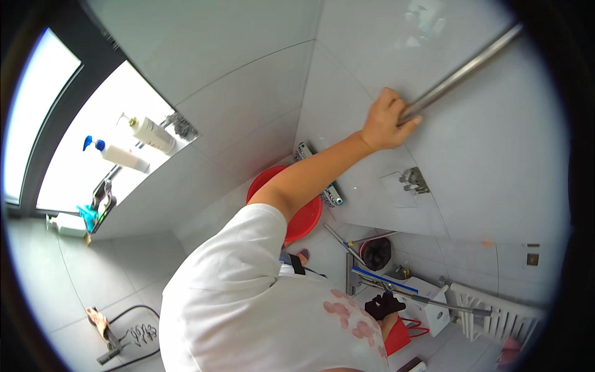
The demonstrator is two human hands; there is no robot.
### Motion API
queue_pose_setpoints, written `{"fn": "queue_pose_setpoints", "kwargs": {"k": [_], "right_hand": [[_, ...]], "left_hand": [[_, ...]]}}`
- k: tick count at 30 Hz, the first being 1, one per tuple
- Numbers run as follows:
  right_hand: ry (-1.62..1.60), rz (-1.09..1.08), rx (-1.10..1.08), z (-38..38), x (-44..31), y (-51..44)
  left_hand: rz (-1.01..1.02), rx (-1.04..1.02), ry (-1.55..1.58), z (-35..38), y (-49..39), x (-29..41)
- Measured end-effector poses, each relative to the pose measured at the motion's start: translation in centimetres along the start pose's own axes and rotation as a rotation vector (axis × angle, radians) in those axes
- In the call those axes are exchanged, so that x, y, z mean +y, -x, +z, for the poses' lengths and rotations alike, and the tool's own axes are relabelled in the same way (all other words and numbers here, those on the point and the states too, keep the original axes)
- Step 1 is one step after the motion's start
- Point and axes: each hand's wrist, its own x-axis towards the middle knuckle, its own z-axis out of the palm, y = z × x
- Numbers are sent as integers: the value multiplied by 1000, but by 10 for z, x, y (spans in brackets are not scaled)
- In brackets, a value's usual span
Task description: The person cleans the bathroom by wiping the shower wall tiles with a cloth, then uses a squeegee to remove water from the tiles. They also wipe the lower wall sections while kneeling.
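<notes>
My left hand (389, 121), bare, is closed around the end of a metal pole (465, 69) close to the tiled wall (353, 28). The pole runs up and to the right, out of view. Below my outstretched forearm stands a red basin (304, 225), partly covered by the arm. A flat mop head (332, 196) with grey pile lies against the wall and shows on both sides of my forearm. My right hand is out of view, as far as I can make out. Beside my shirt is a dark cloth-like bundle (385, 304), its nature unclear.
Pump bottles (153, 135) and a grey scrubber (181, 125) stand on the window ledge. Metal fittings (413, 180) jut from the wall. Lower right are a blue-edged squeegee (386, 280), a lined bin (376, 254), a red bag (397, 338) and a white radiator (492, 304).
</notes>
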Motion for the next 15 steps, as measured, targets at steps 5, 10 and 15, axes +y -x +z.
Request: {"fn": "queue_pose_setpoints", "kwargs": {"k": [5, 10, 15], "right_hand": [[83, 30, -4, 18, 0, 4], [138, 41, -9, 22, -6, 6], [184, 48, -3, 24, -13, 10]], "left_hand": [[-42, -17, 61, 3, -1, 2], [-19, 46, -36, 3, 0, 4], [-4, 110, -70, 4, 2, 3]]}}
